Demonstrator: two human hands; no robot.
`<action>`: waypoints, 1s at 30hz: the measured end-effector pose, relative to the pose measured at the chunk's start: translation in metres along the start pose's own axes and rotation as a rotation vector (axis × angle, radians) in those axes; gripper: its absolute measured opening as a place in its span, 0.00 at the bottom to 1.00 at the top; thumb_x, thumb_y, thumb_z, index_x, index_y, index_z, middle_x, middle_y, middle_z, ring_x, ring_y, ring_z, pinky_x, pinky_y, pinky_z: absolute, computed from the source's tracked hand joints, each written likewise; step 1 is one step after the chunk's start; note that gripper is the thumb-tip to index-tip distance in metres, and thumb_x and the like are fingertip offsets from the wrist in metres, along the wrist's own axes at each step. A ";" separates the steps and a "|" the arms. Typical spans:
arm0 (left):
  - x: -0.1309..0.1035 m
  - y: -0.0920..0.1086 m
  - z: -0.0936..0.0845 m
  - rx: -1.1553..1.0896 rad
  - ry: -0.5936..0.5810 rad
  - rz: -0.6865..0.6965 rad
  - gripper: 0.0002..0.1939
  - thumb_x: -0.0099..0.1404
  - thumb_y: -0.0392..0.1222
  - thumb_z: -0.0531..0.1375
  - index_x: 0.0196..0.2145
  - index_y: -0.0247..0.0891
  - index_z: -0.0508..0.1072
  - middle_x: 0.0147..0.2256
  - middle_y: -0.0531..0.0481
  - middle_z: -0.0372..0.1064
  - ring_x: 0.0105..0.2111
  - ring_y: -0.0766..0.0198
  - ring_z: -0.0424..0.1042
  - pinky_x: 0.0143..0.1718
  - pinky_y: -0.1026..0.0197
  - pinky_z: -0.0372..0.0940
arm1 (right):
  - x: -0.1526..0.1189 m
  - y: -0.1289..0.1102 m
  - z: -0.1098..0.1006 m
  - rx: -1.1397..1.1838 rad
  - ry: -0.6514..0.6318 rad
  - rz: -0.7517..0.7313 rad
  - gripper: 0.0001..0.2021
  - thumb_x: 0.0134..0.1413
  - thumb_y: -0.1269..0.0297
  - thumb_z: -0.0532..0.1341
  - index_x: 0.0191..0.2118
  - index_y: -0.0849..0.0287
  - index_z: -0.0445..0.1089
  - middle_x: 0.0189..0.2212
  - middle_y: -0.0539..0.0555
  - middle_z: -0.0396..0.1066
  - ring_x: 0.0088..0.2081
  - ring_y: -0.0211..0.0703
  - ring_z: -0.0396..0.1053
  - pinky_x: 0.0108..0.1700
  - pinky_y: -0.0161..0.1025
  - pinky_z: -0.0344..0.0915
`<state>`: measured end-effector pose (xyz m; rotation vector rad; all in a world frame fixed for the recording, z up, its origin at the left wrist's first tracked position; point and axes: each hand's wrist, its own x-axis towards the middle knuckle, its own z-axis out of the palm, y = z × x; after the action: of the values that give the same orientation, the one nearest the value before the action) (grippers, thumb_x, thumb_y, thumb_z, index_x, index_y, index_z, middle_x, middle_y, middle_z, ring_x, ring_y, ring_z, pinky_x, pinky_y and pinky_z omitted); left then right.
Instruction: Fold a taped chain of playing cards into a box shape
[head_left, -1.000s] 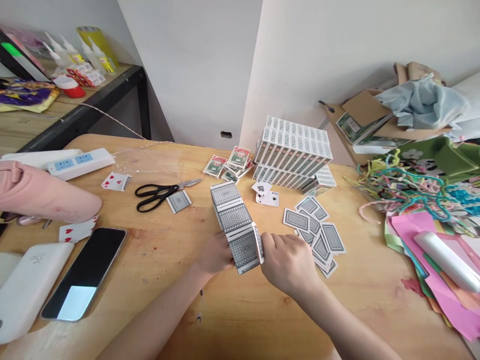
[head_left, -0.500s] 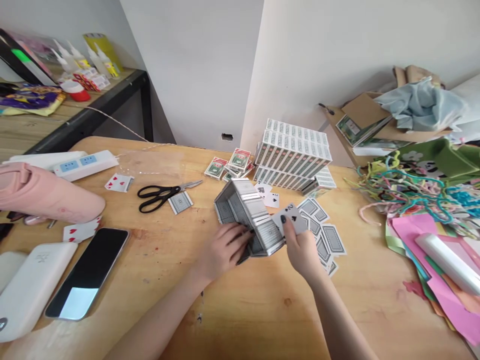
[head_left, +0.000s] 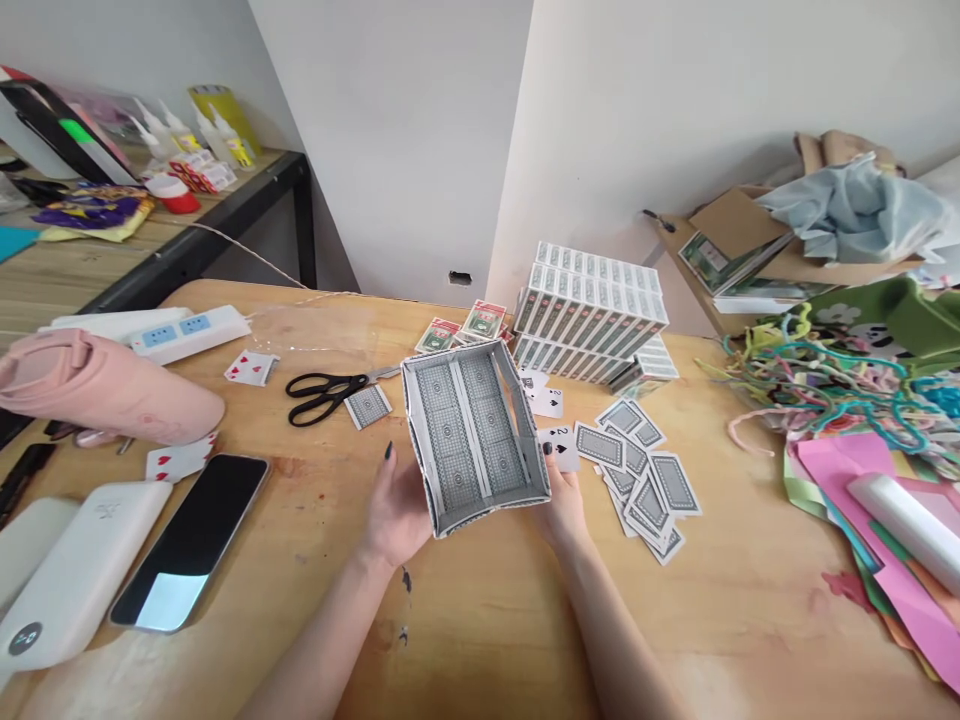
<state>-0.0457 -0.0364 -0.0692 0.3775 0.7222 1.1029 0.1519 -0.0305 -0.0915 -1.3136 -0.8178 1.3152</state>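
An open box made of grey-backed playing cards (head_left: 472, 435) is tilted so that its inside faces me. Under and beside its left side is my left hand (head_left: 397, 510), thumb raised, the other fingers partly hidden by the box. My right hand (head_left: 559, 505) is at the box's lower right corner, with a two of spades (head_left: 564, 450) pinched under its thumb. Loose cards (head_left: 634, 470) lie face down to the right. Behind the box are two more face-up cards (head_left: 546, 397) and a few green and red card packs (head_left: 480, 320).
Stacked card packs (head_left: 592, 310) stand at the back. Black scissors (head_left: 326, 395), a cut card (head_left: 367, 407), a phone (head_left: 191, 540), a power bank (head_left: 82, 570) and a pink bottle (head_left: 112, 385) lie left. Yarn (head_left: 825, 380) and coloured paper (head_left: 847, 480) are right.
The card box has turned so that its inside faces me. My left hand has shifted from its front to its left side. The right hand has moved slightly left with the two of spades.
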 end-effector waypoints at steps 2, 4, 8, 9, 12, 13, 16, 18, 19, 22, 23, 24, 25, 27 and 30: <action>-0.003 0.002 0.003 0.041 0.019 0.014 0.26 0.51 0.59 0.64 0.42 0.37 0.72 0.40 0.42 0.75 0.47 0.47 0.71 0.47 0.48 0.66 | 0.001 0.003 0.004 0.033 0.000 -0.004 0.26 0.55 0.44 0.54 0.51 0.58 0.67 0.40 0.58 0.75 0.40 0.49 0.72 0.32 0.39 0.67; -0.004 0.003 0.006 0.140 0.085 -0.003 0.25 0.47 0.45 0.68 0.44 0.38 0.70 0.41 0.45 0.74 0.47 0.50 0.71 0.47 0.51 0.65 | 0.002 0.005 0.005 0.081 -0.012 0.017 0.27 0.53 0.43 0.57 0.52 0.59 0.68 0.39 0.56 0.76 0.40 0.50 0.72 0.35 0.39 0.68; 0.002 0.006 0.011 0.375 0.232 0.022 0.29 0.43 0.31 0.61 0.46 0.38 0.67 0.39 0.49 0.74 0.44 0.53 0.72 0.44 0.54 0.65 | 0.002 0.004 -0.006 0.195 -0.091 0.095 0.25 0.49 0.48 0.63 0.50 0.58 0.71 0.39 0.56 0.76 0.40 0.51 0.72 0.38 0.42 0.69; 0.005 0.008 0.012 0.448 0.259 0.059 0.30 0.42 0.30 0.58 0.47 0.38 0.67 0.38 0.50 0.73 0.43 0.54 0.72 0.44 0.54 0.65 | 0.003 0.003 -0.011 0.219 -0.124 0.109 0.23 0.48 0.50 0.64 0.47 0.58 0.72 0.39 0.56 0.76 0.40 0.52 0.73 0.38 0.43 0.69; 0.011 0.016 0.015 0.703 0.295 0.197 0.28 0.45 0.30 0.55 0.47 0.38 0.66 0.39 0.50 0.72 0.43 0.55 0.71 0.46 0.55 0.64 | 0.006 -0.003 -0.027 0.261 -0.277 0.165 0.16 0.42 0.55 0.68 0.37 0.59 0.76 0.36 0.57 0.77 0.39 0.52 0.74 0.39 0.45 0.70; 0.012 0.018 0.017 0.784 0.286 0.237 0.27 0.46 0.31 0.54 0.47 0.38 0.67 0.40 0.49 0.72 0.44 0.55 0.71 0.47 0.55 0.64 | 0.007 -0.004 -0.032 0.264 -0.326 0.188 0.15 0.40 0.56 0.69 0.35 0.59 0.76 0.35 0.57 0.77 0.38 0.52 0.74 0.39 0.44 0.70; 0.012 0.020 0.026 1.010 0.254 0.317 0.25 0.52 0.32 0.53 0.49 0.37 0.66 0.46 0.45 0.70 0.46 0.55 0.70 0.49 0.53 0.64 | 0.009 -0.006 -0.040 0.199 -0.369 0.226 0.15 0.41 0.60 0.69 0.37 0.59 0.77 0.35 0.56 0.77 0.37 0.49 0.74 0.39 0.43 0.71; 0.008 0.016 0.033 1.178 0.336 0.464 0.24 0.54 0.32 0.53 0.50 0.36 0.67 0.51 0.42 0.67 0.52 0.52 0.66 0.54 0.50 0.61 | 0.010 -0.005 -0.039 0.099 -0.352 0.242 0.17 0.41 0.61 0.69 0.41 0.58 0.76 0.38 0.56 0.77 0.38 0.49 0.74 0.40 0.43 0.71; 0.004 0.014 0.037 1.253 0.395 0.567 0.23 0.56 0.33 0.53 0.50 0.36 0.67 0.53 0.41 0.66 0.55 0.52 0.63 0.56 0.50 0.58 | 0.009 -0.005 -0.038 0.056 -0.345 0.255 0.18 0.41 0.61 0.69 0.42 0.57 0.75 0.39 0.55 0.77 0.39 0.49 0.74 0.40 0.44 0.71; -0.004 0.011 0.048 1.313 0.411 0.676 0.18 0.60 0.34 0.52 0.48 0.38 0.69 0.50 0.42 0.68 0.54 0.55 0.65 0.57 0.51 0.58 | 0.008 -0.006 -0.031 0.034 -0.353 0.300 0.19 0.42 0.60 0.69 0.44 0.56 0.75 0.40 0.54 0.77 0.38 0.49 0.75 0.38 0.46 0.73; -0.004 0.013 0.051 1.279 0.342 0.577 0.17 0.61 0.34 0.51 0.47 0.39 0.70 0.48 0.43 0.70 0.51 0.57 0.68 0.55 0.53 0.61 | 0.007 -0.007 -0.030 0.042 -0.363 0.311 0.19 0.42 0.61 0.69 0.44 0.56 0.75 0.39 0.54 0.77 0.37 0.50 0.75 0.38 0.46 0.73; -0.003 0.015 0.054 1.222 0.263 0.428 0.18 0.61 0.33 0.50 0.47 0.39 0.70 0.47 0.43 0.71 0.49 0.58 0.70 0.53 0.55 0.63 | 0.007 -0.009 -0.028 0.048 -0.373 0.318 0.18 0.43 0.61 0.69 0.44 0.56 0.75 0.39 0.54 0.77 0.37 0.50 0.75 0.37 0.46 0.73; -0.001 0.019 0.055 1.146 0.190 0.259 0.19 0.60 0.33 0.51 0.49 0.38 0.68 0.48 0.43 0.71 0.49 0.58 0.70 0.52 0.56 0.64 | 0.007 -0.010 -0.028 0.048 -0.378 0.322 0.18 0.43 0.62 0.68 0.43 0.57 0.75 0.39 0.54 0.77 0.37 0.50 0.75 0.38 0.46 0.73; 0.009 0.030 0.057 0.996 0.114 -0.108 0.21 0.56 0.30 0.54 0.49 0.36 0.67 0.51 0.41 0.69 0.52 0.57 0.68 0.56 0.55 0.60 | 0.006 -0.011 -0.027 0.040 -0.375 0.333 0.17 0.42 0.62 0.69 0.42 0.59 0.75 0.39 0.56 0.77 0.38 0.52 0.75 0.39 0.47 0.73; 0.026 0.045 0.058 0.845 0.084 -0.375 0.20 0.51 0.29 0.56 0.44 0.34 0.68 0.48 0.39 0.70 0.51 0.55 0.69 0.55 0.52 0.60 | 0.007 -0.011 -0.028 0.036 -0.350 0.351 0.16 0.41 0.61 0.69 0.40 0.61 0.76 0.39 0.57 0.77 0.40 0.54 0.75 0.41 0.48 0.73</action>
<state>-0.0289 0.0102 -0.0089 0.8700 1.2667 0.4156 0.1817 -0.0275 -0.0874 -1.2531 -0.8164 1.8674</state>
